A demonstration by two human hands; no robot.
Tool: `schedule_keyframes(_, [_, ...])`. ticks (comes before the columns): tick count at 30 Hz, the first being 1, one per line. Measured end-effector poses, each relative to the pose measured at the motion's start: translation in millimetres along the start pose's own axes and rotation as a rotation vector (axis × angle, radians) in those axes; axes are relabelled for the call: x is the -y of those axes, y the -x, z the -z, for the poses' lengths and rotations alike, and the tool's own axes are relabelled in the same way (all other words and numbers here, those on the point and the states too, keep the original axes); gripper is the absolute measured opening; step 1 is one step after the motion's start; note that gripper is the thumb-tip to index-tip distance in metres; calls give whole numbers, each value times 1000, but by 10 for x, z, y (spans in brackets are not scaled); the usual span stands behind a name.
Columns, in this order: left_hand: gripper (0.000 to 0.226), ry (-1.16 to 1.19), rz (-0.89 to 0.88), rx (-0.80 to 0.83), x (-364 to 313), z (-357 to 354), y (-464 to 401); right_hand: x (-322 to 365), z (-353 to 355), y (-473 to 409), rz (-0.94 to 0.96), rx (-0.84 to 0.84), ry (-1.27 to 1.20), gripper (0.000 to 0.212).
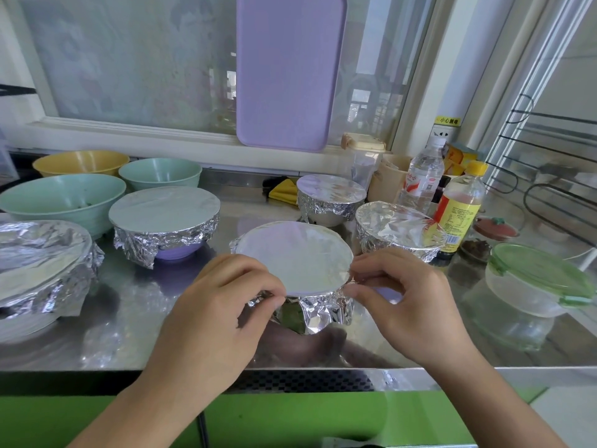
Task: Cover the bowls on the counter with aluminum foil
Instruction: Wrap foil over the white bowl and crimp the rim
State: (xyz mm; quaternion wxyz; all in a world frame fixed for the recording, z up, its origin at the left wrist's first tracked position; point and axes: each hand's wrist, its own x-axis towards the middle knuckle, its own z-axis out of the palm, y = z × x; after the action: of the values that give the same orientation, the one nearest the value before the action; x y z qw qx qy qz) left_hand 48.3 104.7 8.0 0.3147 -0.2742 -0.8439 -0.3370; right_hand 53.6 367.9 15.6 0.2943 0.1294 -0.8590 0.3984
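A foil-covered bowl [292, 253] stands in the middle of the steel counter [129, 334], close to the front edge. My left hand [219, 315] pinches the foil at the bowl's near-left rim. My right hand [407, 299] pinches the foil at its right rim. Several other bowls wear foil: a purple one [164, 218], one at the far left [38, 260], one at the back [329, 194] and one at the right [394, 227]. Uncovered are two green bowls [61, 198] [160, 173] and a yellow bowl [80, 161] at the back left.
A purple cutting board [287, 69] leans against the window. At the right stand a water bottle [423, 176], a yellow-capped bottle [458, 205], a cup, small jars and a clear container with a green lid [533, 286]. A wire rack [555, 176] fills the far right.
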Motion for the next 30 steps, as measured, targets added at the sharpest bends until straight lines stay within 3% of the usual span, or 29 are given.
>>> schedule_keyframes(5, [14,17,10,-40,-76,-100,-3,-13,-57,11,77,-20,29,32])
schedule_keyframes(14, [14,-18,28,-25,-61,-107,-2,-13,-114,37,107,-36,40,33])
schedule_keyframes(20, [14,-25,39,-14,-57,-72,0,5,-141,80,49,-55,6,28])
schedule_keyframes(24, [14,75,118,-49,-88,17,-45,47,-103,41,-8,-58,-6,8])
schedule_keyframes(27, [29,51,212,-14,-72,-21,-222,44,-145,-99,-66,-48,102,13])
schedule_keyframes(30, [58,-10,322,163,-35,-115,-358,69,-254,-228,-66,85,110,20])
